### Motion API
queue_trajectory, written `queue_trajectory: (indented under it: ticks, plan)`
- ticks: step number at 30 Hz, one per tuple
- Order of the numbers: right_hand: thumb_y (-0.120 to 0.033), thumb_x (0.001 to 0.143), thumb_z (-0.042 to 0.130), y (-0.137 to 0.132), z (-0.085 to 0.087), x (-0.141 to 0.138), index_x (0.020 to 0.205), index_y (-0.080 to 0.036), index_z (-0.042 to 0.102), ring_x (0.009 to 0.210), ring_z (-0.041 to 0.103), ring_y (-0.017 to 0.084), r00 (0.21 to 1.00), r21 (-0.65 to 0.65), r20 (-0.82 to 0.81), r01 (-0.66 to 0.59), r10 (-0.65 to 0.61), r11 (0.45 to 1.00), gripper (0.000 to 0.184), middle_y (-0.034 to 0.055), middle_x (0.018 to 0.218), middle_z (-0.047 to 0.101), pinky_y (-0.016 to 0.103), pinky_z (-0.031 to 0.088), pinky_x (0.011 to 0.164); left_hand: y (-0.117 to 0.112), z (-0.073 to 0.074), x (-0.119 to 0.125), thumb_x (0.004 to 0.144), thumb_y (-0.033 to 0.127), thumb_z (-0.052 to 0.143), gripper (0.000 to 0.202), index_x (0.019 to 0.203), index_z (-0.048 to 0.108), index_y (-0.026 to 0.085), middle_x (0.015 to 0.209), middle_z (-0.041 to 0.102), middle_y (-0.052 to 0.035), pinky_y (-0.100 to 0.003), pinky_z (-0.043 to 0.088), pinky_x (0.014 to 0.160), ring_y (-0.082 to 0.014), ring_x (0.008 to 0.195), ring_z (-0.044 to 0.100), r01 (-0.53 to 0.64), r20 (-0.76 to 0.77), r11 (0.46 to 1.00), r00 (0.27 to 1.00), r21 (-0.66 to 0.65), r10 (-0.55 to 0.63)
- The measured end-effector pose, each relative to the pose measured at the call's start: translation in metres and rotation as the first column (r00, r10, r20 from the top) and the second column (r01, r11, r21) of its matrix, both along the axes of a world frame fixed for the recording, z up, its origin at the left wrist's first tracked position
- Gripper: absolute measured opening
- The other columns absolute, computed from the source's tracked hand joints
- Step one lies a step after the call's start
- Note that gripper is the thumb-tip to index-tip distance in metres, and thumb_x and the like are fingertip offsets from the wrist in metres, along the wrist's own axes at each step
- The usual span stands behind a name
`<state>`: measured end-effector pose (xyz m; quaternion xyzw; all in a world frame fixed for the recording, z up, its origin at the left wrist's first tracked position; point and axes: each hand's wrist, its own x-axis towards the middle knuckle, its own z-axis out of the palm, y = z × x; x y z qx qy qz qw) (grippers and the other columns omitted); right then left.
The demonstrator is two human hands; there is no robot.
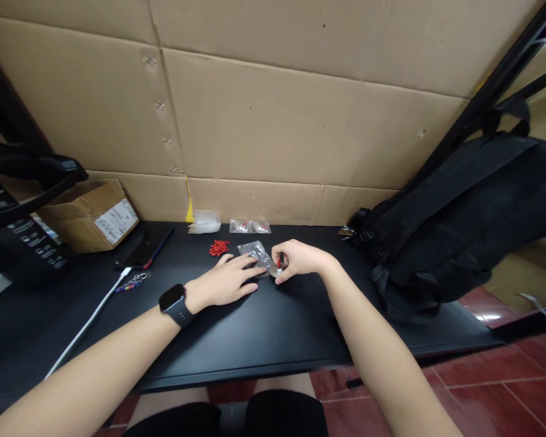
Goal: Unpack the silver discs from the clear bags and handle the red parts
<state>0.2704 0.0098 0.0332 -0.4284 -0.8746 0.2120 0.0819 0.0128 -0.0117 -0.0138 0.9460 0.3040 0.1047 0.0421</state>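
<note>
On the black table my left hand, with a dark watch on its wrist, lies flat with fingers stretched out on the corner of a small clear plastic bag. My right hand is curled in a pinch at the bag's right end, holding a small red piece against a little round clear item. A small heap of red pieces lies just left of the bag.
Further clear bags and a folded plastic bag lie by the cardboard wall. A black backpack fills the right side. On the left are a cardboard box, a phone, keys and a white cable.
</note>
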Motion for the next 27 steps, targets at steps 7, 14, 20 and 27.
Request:
queue_trajectory:
  ticks: [7,14,20,27]
  plan:
    - [-0.043,0.062,0.088,-0.002,0.000,-0.006,0.075,-0.021,0.060,0.065,0.058,0.014,0.994,0.032,0.076,0.080,-0.082,0.996,0.038,-0.0027,0.073,0.067,0.023,0.035,0.058,-0.003,0.005,-0.001,0.102,0.031,0.041,0.046,0.147,0.046,0.041,0.160,0.039,-0.0087,-0.051,0.035,0.108,-0.0312,0.139,0.045,-0.020,-0.044,0.999,0.999,-0.029,0.019]
    - [-0.041,0.067,0.085,-0.002,-0.002,-0.009,0.075,-0.020,0.058,0.065,0.057,0.013,0.993,0.088,0.055,0.099,-0.104,0.991,0.035,-0.0024,0.072,0.065,0.023,0.035,0.059,0.001,0.000,-0.003,0.100,0.022,0.042,0.044,0.140,0.054,0.037,0.149,0.052,-0.0062,-0.047,0.032,0.111,-0.0237,0.131,0.054,0.036,0.015,0.999,0.999,0.023,-0.037]
    - [-0.041,0.071,0.083,-0.004,-0.001,-0.010,0.078,-0.020,0.060,0.064,0.058,0.013,0.996,0.095,0.020,0.083,-0.085,0.992,0.032,-0.0023,0.072,0.066,0.023,0.035,0.059,0.002,-0.002,-0.003,0.101,0.026,0.044,0.043,0.139,0.056,0.040,0.154,0.047,-0.0083,-0.048,0.034,0.111,-0.0281,0.140,0.046,0.025,0.026,1.000,0.999,0.016,-0.025]
    - [-0.041,0.070,0.085,-0.003,-0.008,-0.018,0.077,-0.019,0.065,0.064,0.059,0.014,0.992,0.127,-0.008,0.125,-0.125,0.984,0.031,-0.0008,0.071,0.067,0.023,0.036,0.059,0.001,0.001,0.000,0.101,0.026,0.044,0.044,0.140,0.057,0.042,0.155,0.047,-0.0080,-0.048,0.041,0.106,-0.0305,0.138,0.048,0.016,0.035,1.000,0.999,-0.011,-0.016]
